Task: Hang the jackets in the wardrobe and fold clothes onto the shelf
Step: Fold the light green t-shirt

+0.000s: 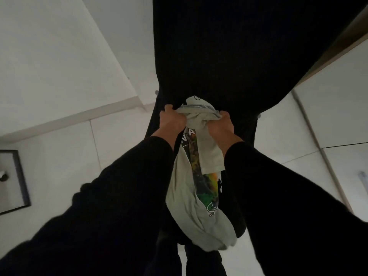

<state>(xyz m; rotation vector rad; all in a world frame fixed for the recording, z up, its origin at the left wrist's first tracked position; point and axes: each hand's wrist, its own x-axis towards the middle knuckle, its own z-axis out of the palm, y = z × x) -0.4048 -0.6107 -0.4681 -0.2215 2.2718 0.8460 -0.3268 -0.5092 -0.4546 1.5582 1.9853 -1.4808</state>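
Note:
A pale grey T-shirt (pixel 201 212) with a colourful printed graphic hangs bunched between my two hands, its collar held up at the top. My left hand (pixel 172 121) grips the shirt's left shoulder, fingers curled round the fabric. My right hand (pixel 220 126) grips the right shoulder in the same way. Both arms wear black sleeves. Behind the shirt a large black surface (pixel 239 46), perhaps a bed or cloth, fills the upper middle of the view; I cannot tell which.
A white tiled floor (pixel 69 152) spreads to the left and right. At the left edge stands a dark-framed panel (pixel 18 176). A wooden edge (pixel 338 44) runs along the upper right. My dark-clad legs (pixel 203 259) show at the bottom.

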